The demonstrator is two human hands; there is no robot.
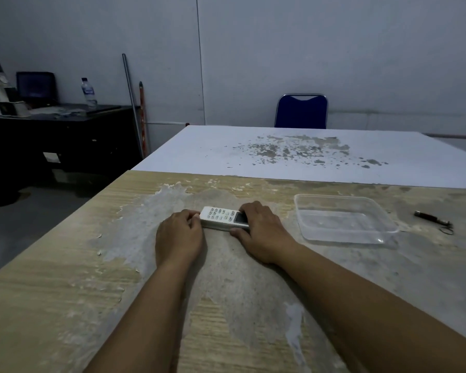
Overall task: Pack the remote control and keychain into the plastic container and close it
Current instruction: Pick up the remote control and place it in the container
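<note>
A white remote control [221, 216] with grey buttons lies flat on the worn wooden table [65, 265], its length running left to right. My left hand [179, 235] grips its left end. At its right end, my right hand [261, 230] has fingers over the small screen and the thumb against the near side. To the right stands a clear plastic container [342, 219], open, with nothing in it. A dark red keychain [432, 220] with a ring lies on the table right of the container. No lid is visible.
A second table with a white, flaking top [293, 154] adjoins the far edge. A blue chair [301, 111] stands behind it. On the left, beyond the table's edge, is a dark desk [65, 135] with a water bottle [88, 92].
</note>
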